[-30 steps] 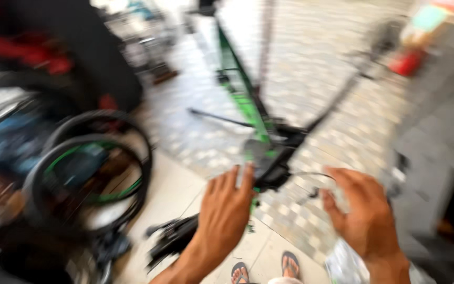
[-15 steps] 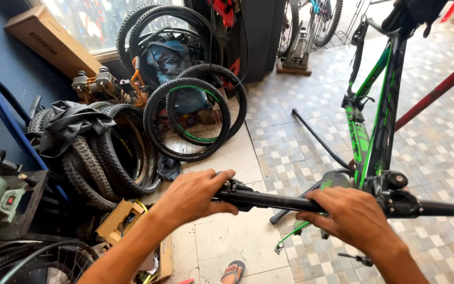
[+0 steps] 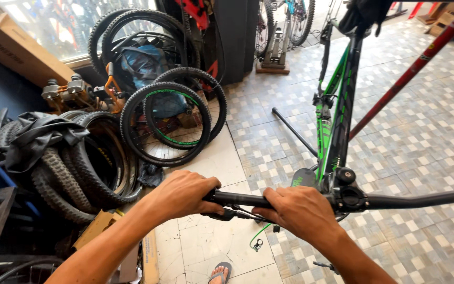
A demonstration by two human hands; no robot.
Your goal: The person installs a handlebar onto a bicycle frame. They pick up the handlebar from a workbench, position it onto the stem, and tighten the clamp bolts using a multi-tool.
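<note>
Head view: left hand [image 3: 182,193] and right hand [image 3: 299,210] both clamped on black metal handlebar [image 3: 243,199]; brown cardboard box [image 3: 19,48] contents unseen. Grip unchanged; view closer.

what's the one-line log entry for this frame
left hand: gripping handlebar end | right hand: gripping bar beside stem | bike frame: green-black, upright | tyres: piled left on floor
</note>
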